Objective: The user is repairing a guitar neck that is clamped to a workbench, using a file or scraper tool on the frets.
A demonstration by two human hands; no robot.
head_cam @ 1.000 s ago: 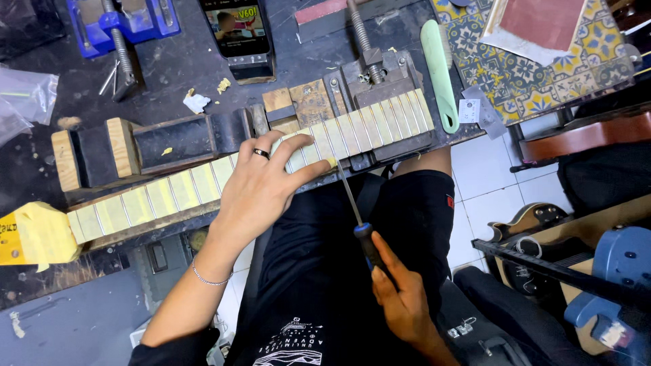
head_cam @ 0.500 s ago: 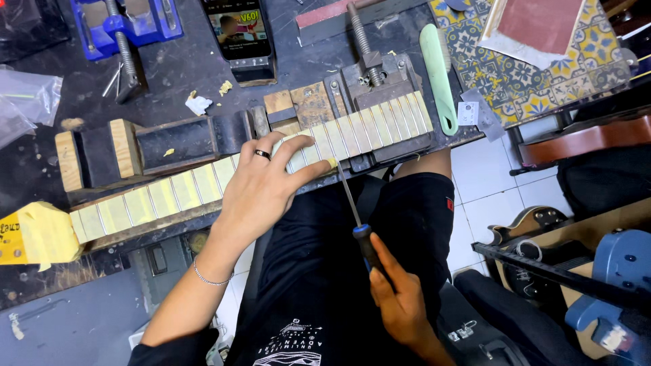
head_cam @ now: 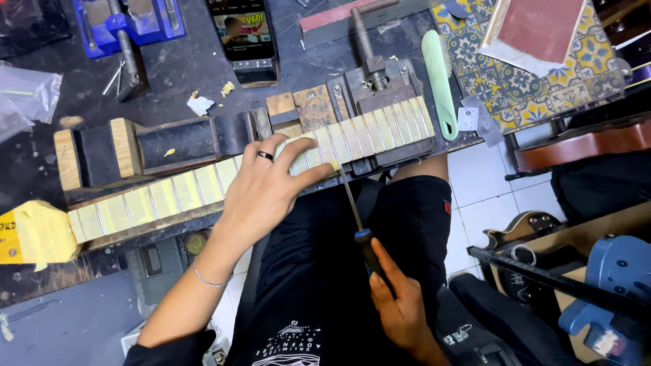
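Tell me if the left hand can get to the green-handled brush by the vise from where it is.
Probably yes, with a stretch. The left hand lies flat on the taped guitar neck; the green-handled brush lies uncovered on the bench past the vise, with only the low neck and vise between.

Taking the guitar neck [head_cam: 271, 173] clamped along the bench as the landmark: a phone [head_cam: 243, 32] stands well behind its middle, its lit screen showing red, yellow and white. Behind its far-left end lies a clear plastic bag [head_cam: 27, 95]. Just past its right end sits a small white label [head_cam: 467, 118], rectangular, on the bench edge.
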